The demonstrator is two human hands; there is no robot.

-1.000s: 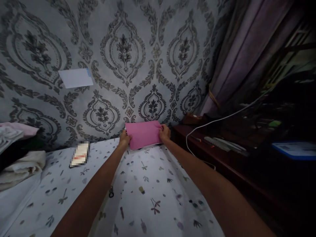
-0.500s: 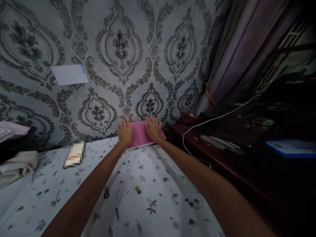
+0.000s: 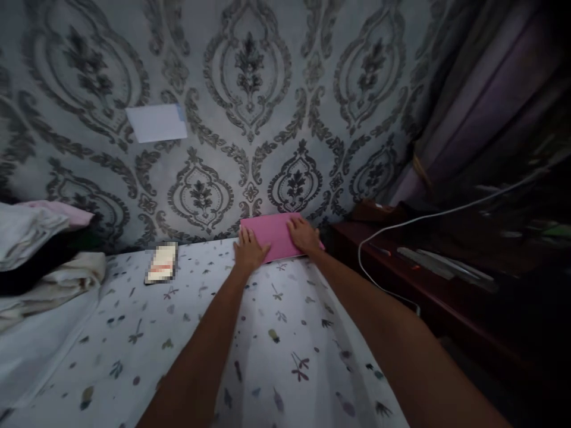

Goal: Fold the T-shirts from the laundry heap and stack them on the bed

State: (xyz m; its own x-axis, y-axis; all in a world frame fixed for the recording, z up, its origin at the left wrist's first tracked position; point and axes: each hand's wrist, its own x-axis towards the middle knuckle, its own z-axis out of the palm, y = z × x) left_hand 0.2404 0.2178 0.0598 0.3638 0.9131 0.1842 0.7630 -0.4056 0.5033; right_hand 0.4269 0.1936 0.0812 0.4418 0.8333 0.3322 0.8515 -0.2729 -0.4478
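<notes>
Flat pink rect. item (image 3: 277, 236) is touched at left by open L hand (image 3: 250, 251), at right by open R hand (image 3: 305, 236).

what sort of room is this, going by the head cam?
Probably a bedroom: a printed white bedsheet spread out under the work, a heap of cloth on the left, and damask wallpaper behind.

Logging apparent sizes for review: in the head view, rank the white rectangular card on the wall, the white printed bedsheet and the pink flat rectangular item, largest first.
White printed bedsheet, by far
Pink flat rectangular item, partly covered
White rectangular card on the wall
</notes>
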